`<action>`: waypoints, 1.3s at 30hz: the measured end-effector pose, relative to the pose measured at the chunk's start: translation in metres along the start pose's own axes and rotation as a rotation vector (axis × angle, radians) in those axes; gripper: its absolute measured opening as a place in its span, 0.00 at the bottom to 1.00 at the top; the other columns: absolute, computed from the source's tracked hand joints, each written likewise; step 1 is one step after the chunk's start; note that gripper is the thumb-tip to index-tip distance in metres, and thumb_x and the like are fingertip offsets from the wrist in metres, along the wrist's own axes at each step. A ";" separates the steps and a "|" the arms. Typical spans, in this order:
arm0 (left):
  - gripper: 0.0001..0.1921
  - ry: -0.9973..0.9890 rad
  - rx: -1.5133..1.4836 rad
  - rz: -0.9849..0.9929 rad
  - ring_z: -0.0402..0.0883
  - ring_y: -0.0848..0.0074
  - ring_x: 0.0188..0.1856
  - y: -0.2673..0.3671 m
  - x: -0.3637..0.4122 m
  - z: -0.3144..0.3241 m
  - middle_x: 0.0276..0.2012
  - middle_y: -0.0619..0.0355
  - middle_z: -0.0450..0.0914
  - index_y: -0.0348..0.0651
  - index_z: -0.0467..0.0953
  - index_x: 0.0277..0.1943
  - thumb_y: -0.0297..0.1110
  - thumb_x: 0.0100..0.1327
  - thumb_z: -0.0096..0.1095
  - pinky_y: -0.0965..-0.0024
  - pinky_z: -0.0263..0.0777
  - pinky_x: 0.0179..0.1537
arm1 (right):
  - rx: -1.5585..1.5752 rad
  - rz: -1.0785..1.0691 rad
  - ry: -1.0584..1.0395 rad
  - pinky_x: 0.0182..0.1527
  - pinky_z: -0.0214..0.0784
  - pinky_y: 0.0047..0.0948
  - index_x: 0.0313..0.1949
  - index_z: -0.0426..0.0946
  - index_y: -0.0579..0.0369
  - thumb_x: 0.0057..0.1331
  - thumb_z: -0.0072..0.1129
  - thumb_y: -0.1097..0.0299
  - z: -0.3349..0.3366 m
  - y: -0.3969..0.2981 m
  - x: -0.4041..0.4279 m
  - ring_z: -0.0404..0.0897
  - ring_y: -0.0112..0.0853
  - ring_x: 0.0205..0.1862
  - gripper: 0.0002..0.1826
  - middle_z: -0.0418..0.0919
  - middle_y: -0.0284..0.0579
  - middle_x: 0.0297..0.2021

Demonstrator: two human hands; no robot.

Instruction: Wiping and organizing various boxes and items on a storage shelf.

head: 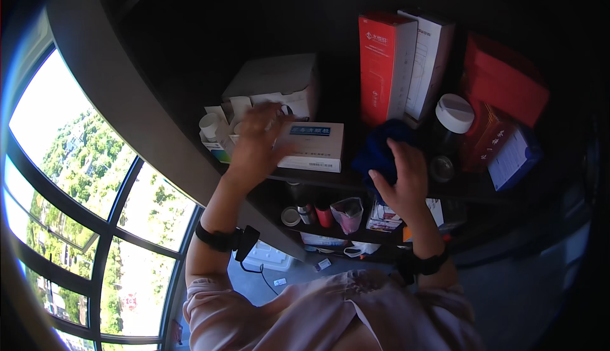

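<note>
My left hand (255, 148) is over the left part of a dark shelf, its fingers apart and blurred by motion. Just beyond it lies a white medicine carton (312, 147) bearing writing. Left of the hand, small opened cartons hold a white plastic bottle (208, 125); a larger grey-white box (274, 74) stands behind. My right hand (407, 179) is at a bunched dark blue cloth (381, 143) near the shelf's front edge, thumb and forefinger spread against it. Whether the other fingers grip the cloth is hidden.
A tall red-and-white box (379, 69), a white box (426, 65), a white-lidded jar (454, 114) and red boxes (505, 81) stand at the right. A lower shelf holds a red container (323, 216) and a clear bag (348, 215). A window (86, 184) is at left.
</note>
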State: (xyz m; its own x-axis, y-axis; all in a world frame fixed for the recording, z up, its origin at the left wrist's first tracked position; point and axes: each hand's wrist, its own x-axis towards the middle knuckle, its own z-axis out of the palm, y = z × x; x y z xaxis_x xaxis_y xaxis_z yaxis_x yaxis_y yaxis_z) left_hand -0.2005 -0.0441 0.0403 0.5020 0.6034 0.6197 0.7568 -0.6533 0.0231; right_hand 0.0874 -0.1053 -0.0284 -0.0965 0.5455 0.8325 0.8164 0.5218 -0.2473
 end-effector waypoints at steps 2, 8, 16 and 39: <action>0.31 -0.091 -0.173 0.025 0.63 0.53 0.62 0.010 0.008 0.008 0.58 0.46 0.65 0.46 0.71 0.56 0.39 0.46 0.71 0.52 0.50 0.65 | -0.061 -0.003 -0.084 0.51 0.61 0.44 0.52 0.68 0.61 0.53 0.64 0.59 -0.002 -0.003 0.002 0.70 0.49 0.47 0.30 0.71 0.57 0.45; 0.44 -0.269 -0.034 0.086 0.62 0.52 0.61 0.019 0.011 0.028 0.59 0.46 0.64 0.47 0.65 0.62 0.50 0.39 0.74 0.52 0.53 0.63 | -0.083 -0.051 -0.103 0.51 0.62 0.45 0.49 0.71 0.60 0.53 0.64 0.60 -0.002 -0.003 0.005 0.71 0.49 0.46 0.26 0.72 0.57 0.45; 0.43 -0.403 0.029 -0.010 0.56 0.50 0.65 0.048 -0.022 -0.010 0.63 0.45 0.59 0.60 0.66 0.62 0.44 0.36 0.75 0.52 0.55 0.63 | -0.003 -0.108 -0.316 0.48 0.64 0.41 0.45 0.74 0.58 0.49 0.65 0.67 -0.008 -0.011 0.021 0.74 0.44 0.43 0.22 0.76 0.49 0.39; 0.45 -0.008 -0.192 -0.374 0.62 0.49 0.59 0.031 -0.168 -0.042 0.57 0.48 0.67 0.61 0.72 0.57 0.37 0.26 0.83 0.50 0.67 0.53 | -0.274 -0.004 -1.172 0.55 0.65 0.42 0.56 0.69 0.60 0.58 0.50 0.68 0.096 -0.037 0.135 0.72 0.45 0.54 0.25 0.73 0.55 0.50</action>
State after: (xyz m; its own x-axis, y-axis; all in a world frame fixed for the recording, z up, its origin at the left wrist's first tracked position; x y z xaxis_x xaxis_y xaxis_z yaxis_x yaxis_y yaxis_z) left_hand -0.2790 -0.1853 -0.0304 0.2109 0.8182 0.5348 0.7960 -0.4614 0.3919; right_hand -0.0109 0.0120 0.0456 -0.4425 0.8826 -0.1589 0.8949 0.4461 -0.0142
